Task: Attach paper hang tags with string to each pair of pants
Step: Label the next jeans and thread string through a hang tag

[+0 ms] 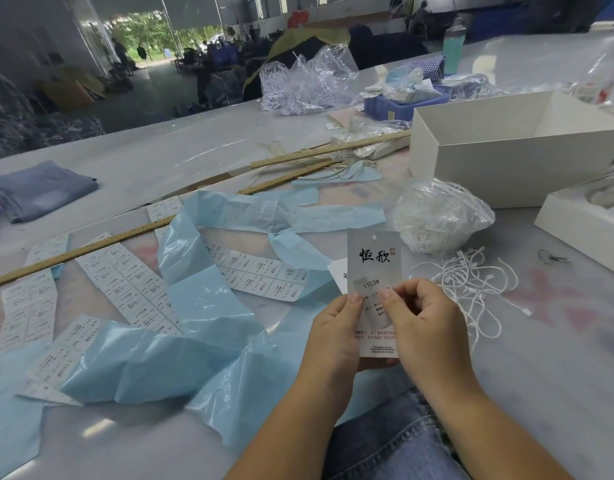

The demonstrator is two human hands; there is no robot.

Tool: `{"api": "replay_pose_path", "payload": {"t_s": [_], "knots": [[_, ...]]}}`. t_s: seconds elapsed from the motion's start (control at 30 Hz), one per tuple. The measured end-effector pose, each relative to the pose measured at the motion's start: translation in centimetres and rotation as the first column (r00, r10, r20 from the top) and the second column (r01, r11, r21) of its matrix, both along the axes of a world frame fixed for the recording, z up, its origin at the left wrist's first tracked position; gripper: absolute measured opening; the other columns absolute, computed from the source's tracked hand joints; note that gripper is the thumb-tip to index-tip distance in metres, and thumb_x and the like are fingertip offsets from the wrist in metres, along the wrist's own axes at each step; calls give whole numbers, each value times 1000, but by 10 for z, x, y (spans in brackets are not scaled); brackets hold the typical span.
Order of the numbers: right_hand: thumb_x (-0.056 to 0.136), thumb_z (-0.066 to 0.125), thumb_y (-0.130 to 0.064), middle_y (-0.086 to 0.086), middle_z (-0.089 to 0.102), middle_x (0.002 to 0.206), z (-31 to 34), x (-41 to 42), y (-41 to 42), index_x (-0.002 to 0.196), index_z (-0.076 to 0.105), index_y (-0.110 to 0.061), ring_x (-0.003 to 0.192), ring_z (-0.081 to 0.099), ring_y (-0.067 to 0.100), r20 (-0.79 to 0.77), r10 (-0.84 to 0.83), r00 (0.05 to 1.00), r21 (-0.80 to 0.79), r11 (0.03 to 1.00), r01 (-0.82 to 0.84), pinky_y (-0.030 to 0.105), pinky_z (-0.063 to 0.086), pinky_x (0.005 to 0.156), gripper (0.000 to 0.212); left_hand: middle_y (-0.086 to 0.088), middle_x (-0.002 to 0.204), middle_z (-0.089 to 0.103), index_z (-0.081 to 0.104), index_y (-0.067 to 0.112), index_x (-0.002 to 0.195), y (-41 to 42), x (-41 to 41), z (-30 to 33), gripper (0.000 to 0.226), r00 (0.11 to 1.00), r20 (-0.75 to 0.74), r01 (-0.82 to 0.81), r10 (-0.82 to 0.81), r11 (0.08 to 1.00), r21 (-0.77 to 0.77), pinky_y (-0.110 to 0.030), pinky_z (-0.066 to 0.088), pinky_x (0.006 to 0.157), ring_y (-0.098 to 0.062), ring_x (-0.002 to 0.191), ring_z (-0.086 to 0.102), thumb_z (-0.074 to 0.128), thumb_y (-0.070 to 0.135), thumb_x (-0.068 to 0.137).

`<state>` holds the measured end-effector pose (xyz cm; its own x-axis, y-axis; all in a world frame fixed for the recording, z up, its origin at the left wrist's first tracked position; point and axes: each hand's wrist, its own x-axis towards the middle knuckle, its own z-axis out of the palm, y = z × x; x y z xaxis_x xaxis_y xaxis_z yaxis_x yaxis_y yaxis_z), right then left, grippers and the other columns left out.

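Note:
A grey paper hang tag [373,259] with black characters, a punched hole at its top and a "1103#" sticker is held upright above the table. My left hand [336,329] grips its lower left edge from behind. My right hand [423,320] pinches the sticker on the tag's face with thumb and fingertips. Loose white strings [472,289] lie on the table just right of my hands. A clear bag of more strings [440,220] sits behind them. Folded blue pants [39,190] lie far left.
Strips of blue backing paper [201,306] and sheets of printed size stickers [125,289] cover the table on the left. Wooden rulers [91,249] lie across it. An open white box [513,147] and a second box [586,220] stand at the right. Crumpled clear bags [305,81] are at the back.

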<state>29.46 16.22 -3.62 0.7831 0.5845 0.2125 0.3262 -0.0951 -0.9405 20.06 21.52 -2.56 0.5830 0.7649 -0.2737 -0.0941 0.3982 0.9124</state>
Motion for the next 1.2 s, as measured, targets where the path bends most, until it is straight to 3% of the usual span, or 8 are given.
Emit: {"api": "replay_pose_path", "payload": {"t_s": [0.17, 0.3, 0.43, 0.6, 0.73, 0.93, 1.1, 1.2], "knots": [[90, 69, -21, -6, 68, 74, -1, 0, 0, 91, 56, -20, 64, 67, 3, -51, -21, 998, 47, 999, 24, 10, 45, 47, 13, -9, 88, 74, 71, 18, 105, -1, 0, 1, 27, 999, 5, 34, -34, 999, -4, -40, 60, 60, -21, 71, 70, 47, 28, 102], [89, 70, -22, -4, 70, 70, -1, 4, -2, 126, 44, -26, 62, 66, -2, -75, 20, 997, 46, 999, -16, 8, 45, 49, 45, -3, 79, 73, 74, 21, 96, 0, -4, 0, 24, 999, -25, 40, -39, 999, 37, -28, 53, 51, -16, 64, 69, 51, 27, 99], [88, 72, -21, -7, 72, 69, 2, 4, -4, 99, 60, -25, 61, 69, 3, -99, 133, 986, 55, 990, -128, 15, 51, 50, 17, -7, 92, 76, 77, 24, 96, 1, -5, 1, 15, 1000, 6, -1, 1, 999, 54, -36, 58, 65, -21, 77, 72, 65, 31, 90], [88, 71, -27, 2, 75, 74, 11, 6, -6, 84, 68, -16, 66, 73, 20, -251, 286, 925, 57, 958, -281, 40, 61, 62, 12, -10, 93, 76, 78, 22, 93, 3, -8, 5, 12, 999, 8, -41, 41, 997, 65, -36, 59, 67, -25, 79, 73, 67, 24, 90], [88, 70, -13, 9, 77, 86, 20, 8, -13, 94, 71, -11, 80, 75, 27, -381, 460, 802, 72, 880, -470, 45, 61, 76, 7, -15, 95, 75, 75, 12, 98, 5, -15, 15, 13, 996, 16, -93, 93, 995, 19, -45, 59, 79, -33, 84, 73, 66, 18, 90], [86, 67, 3, 11, 76, 94, 39, -3, -33, 100, 70, -9, 90, 73, 30, -478, 538, 695, 1, 791, -612, 48, 59, 83, 18, -15, 93, 76, 72, 11, 103, -11, -35, 30, 16, 991, -32, -122, 126, 986, 114, -48, 61, 73, -39, 85, 72, 67, 19, 90], [88, 68, -5, 25, 72, 100, 51, -28, -55, 92, 76, -4, 104, 61, 54, -528, 557, 641, -54, 732, -680, 68, 44, 95, 9, -19, 95, 74, 73, 9, 102, -31, -65, 42, 16, 994, -47, -92, 99, 985, 143, -45, 58, 69, -40, 80, 70, 70, 12, 86], [77, 74, -11, 34, 67, 105, 62, -46, -69, 98, 71, 6, 95, 61, 50, -551, 574, 606, -17, 718, -696, 70, 38, 96, 27, -21, 93, 74, 72, 6, 101, -46, -81, 51, 15, 989, -44, -131, 138, 981, 141, -46, 58, 68, -42, 79, 70, 68, 9, 87]]}}
